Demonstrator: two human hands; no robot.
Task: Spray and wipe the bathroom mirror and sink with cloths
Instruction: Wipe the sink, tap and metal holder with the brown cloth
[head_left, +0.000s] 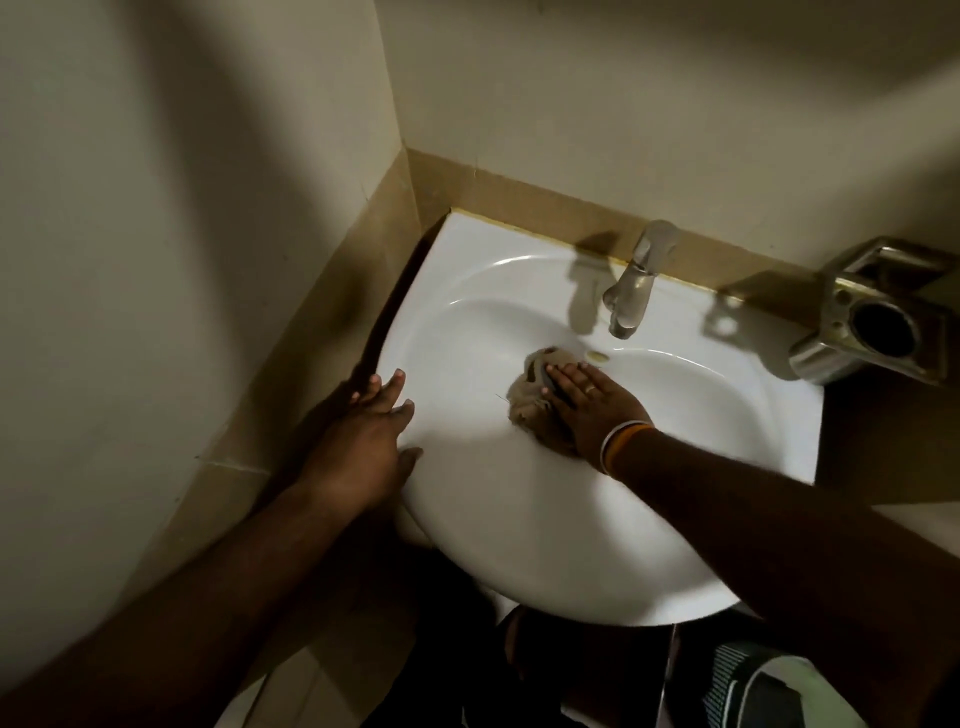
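A white sink (545, 519) stands in the corner of the room, seen from above. Inside the bowl lies a crumpled tan cloth (530, 395), just left of the overflow hole. My right hand (592, 405) presses flat on the cloth with straight fingers; bangles sit at the wrist. My left hand (363, 441) rests on the sink's left rim, fingers straight, thumb over the edge. A metal tap (636, 283) stands at the back of the sink above the bowl. No mirror or spray bottle is in view.
A metal holder (872, 317) juts from the wall at the right, above the sink's corner. Beige walls with a brown tile band close in at left and back. A dark object with white stripes (753, 686) lies on the floor below.
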